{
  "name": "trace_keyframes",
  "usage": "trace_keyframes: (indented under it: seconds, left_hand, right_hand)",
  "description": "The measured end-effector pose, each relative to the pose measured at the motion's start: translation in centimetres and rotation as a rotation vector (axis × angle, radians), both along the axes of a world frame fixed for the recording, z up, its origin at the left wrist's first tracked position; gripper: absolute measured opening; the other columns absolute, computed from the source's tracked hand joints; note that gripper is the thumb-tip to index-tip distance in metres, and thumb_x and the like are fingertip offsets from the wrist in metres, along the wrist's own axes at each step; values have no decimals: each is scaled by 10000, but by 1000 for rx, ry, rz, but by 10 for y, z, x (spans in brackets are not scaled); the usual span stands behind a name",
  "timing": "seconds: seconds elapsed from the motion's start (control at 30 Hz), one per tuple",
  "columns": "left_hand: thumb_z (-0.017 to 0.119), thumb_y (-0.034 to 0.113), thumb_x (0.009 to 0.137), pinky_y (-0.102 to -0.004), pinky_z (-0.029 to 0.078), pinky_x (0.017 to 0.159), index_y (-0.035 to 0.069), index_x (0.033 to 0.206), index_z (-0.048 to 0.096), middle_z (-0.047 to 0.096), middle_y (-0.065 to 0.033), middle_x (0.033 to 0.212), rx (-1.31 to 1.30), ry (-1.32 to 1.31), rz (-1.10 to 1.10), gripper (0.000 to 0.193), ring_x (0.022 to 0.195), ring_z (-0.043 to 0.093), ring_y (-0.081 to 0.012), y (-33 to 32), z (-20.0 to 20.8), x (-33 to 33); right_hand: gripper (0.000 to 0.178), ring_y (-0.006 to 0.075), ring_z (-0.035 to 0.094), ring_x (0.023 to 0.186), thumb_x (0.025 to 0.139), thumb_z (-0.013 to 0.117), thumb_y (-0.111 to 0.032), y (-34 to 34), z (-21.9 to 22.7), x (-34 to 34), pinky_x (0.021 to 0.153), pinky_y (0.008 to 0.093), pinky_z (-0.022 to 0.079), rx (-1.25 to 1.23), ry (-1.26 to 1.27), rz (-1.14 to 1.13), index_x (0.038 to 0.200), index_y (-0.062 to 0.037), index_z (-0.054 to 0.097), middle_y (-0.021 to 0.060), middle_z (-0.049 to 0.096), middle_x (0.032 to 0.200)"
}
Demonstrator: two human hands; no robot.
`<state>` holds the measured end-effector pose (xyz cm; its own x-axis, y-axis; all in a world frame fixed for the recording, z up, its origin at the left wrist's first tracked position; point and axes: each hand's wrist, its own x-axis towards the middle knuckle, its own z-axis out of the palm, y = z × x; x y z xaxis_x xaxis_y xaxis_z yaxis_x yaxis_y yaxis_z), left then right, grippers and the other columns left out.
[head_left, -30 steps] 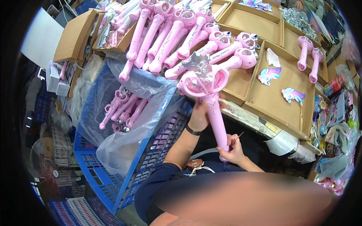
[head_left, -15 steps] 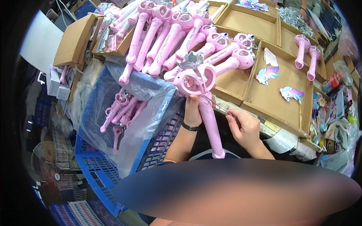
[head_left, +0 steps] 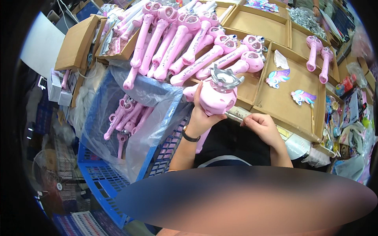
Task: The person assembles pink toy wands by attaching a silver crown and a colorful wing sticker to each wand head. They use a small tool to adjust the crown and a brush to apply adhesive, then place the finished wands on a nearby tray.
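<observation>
On my left stands the blue basket [head_left: 155,142], lined with a clear plastic bag [head_left: 143,147]; a loose bundle of pink wands [head_left: 132,118] lies in it, the lower ones lost under the upper ones and the plastic. Past its far edge, a pile of wands [head_left: 183,43] covers the table's left part, heads away from me, handle ends toward the basket.

Just off the basket's far right corner, before the table's near edge [head_left: 238,110], I hold one wand [head_left: 218,101] in the air. My left hand [head_left: 200,118] is closed round its head, fingers on the left side and underneath. Its silver crown [head_left: 228,80] points up and away, leaning a little right; the long axis runs from there down and back toward me, slightly left, strongly foreshortened. Most of the handle is hidden behind the head, hand and wrist; only a pink stretch shows beside my forearm.

To the right, my right hand [head_left: 260,126] has its fingertips pinched together on what looks like a slim metal tool [head_left: 235,116], angled at the head's underside. I cannot make out its tip, or whether it touches. A blurred patch hides my body below.
</observation>
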<state>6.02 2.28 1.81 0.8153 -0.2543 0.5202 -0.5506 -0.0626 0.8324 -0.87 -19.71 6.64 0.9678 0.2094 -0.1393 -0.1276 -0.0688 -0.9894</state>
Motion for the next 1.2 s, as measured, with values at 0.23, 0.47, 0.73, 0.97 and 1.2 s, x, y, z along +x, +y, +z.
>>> trace_keyframes:
  seconds: [0.23, 0.47, 0.73, 0.97, 1.2]
  left_hand:
    - [841, 242, 642, -362, 374, 987, 51, 1430, 57, 378, -206, 1344, 59, -2, 47, 1128, 1206, 437, -257, -2, 3, -8]
    - [831, 278, 654, -355, 380, 981, 48, 1434, 46, 394, -207, 1326, 3, 12, 47, 1130, 1196, 444, -251, -4, -3, -8]
    - [819, 295, 670, -342, 379, 979, 41, 1436, 48, 384, -195, 1332, -40, 77, 27, 1116, 1194, 440, -238, -3, -12, -6]
    - [814, 287, 681, -344, 363, 993, 40, 1440, 23, 363, -180, 1344, -108, 107, 8, 1124, 1203, 426, -232, -5, -17, -7]
    - [756, 279, 758, -238, 509, 618, 35, 1233, 338, 564, -93, 951, -555, 420, -52, 678, 778, 592, -150, 0, 2, 2]
  right_hand:
    - [184, 159, 603, 675, 853, 600, -167, 7, -24, -5, 624, 268, 457, -237, -230, -128, 858, 9, 655, 107, 652, 755]
    - [120, 277, 621, 652, 797, 650, -118, 11, -19, -9, 597, 314, 482, -395, -504, -198, 834, -4, 656, 147, 644, 764]
    - [159, 256, 575, 564, 751, 704, -157, 12, -24, -12, 500, 338, 447, -682, -793, -246, 851, -58, 631, 89, 579, 651]
    - [203, 249, 522, 507, 718, 721, -177, 14, -25, -10, 466, 353, 412, -839, -986, -322, 858, -78, 614, 62, 490, 592]
    - [128, 304, 562, 557, 847, 612, -175, 10, -36, -36, 520, 353, 450, -566, -449, -314, 812, -53, 594, 107, 563, 635]
